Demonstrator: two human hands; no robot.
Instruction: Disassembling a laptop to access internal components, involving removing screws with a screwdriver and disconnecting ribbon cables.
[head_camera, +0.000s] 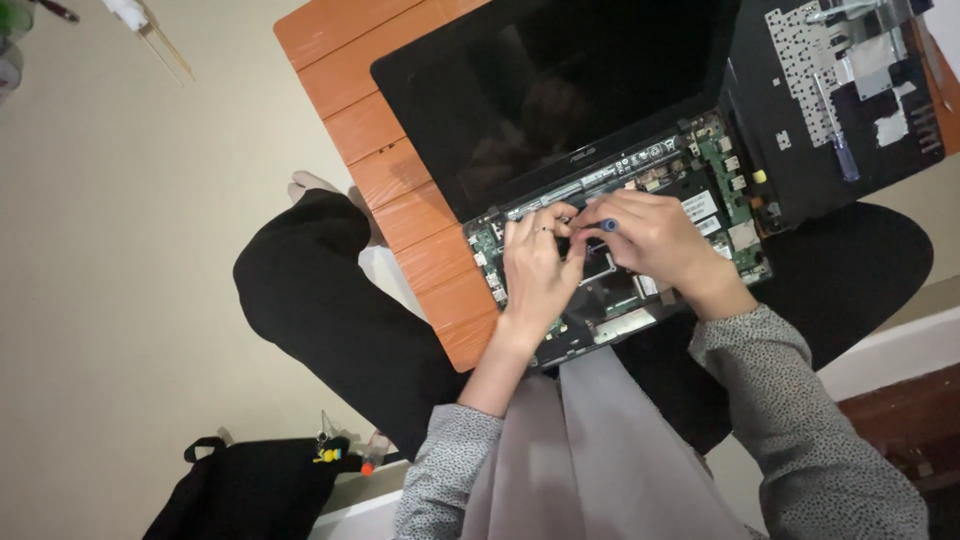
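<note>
Motherboard (640, 200) lies exposed directly under both hands; right hand (655, 240) pinches a blue-tipped tool (607, 225) pointing toward the left hand (535, 270), whose curled fingers press the board.

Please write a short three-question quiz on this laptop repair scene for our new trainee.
1. True or false: the laptop lies with its circuit boards exposed.
2. What does the right hand pinch: A a blue-tipped tool, B a cup, C a cable reel?
3. Where does the removed keyboard panel lie?

Key: 1 true. 2 A. 3 Beside the laptop, with a screwdriver on it; the left hand rests on the boards.
</note>
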